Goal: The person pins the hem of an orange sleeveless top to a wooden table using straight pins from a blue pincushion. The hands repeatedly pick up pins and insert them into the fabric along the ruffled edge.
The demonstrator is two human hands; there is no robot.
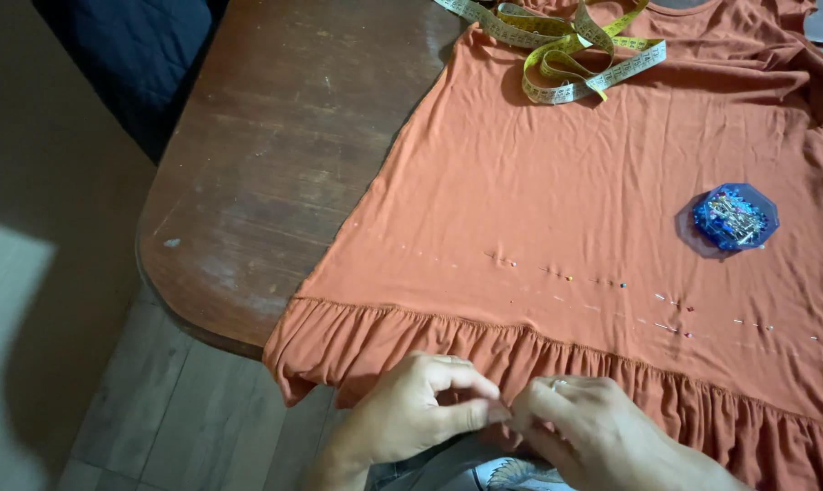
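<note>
Two hands [502,418] pinching ruffle hem [611,382], maybe a pin

A home sewing corner: an orange garment [593,182] is lying across a worn wooden desk [275,164], tape measure [566,45] coiling at top, pin box [735,218] sitting right.

garment [566,173]: plain burnt orange, ruffled hem same shade
tape measure [570,45]: yellow, dark markings
pin box [735,218]: blue, silver pins inside
pins [622,285]: red, blue, white heads
table [275,155]: dark brown wood, pale scuffs
</note>
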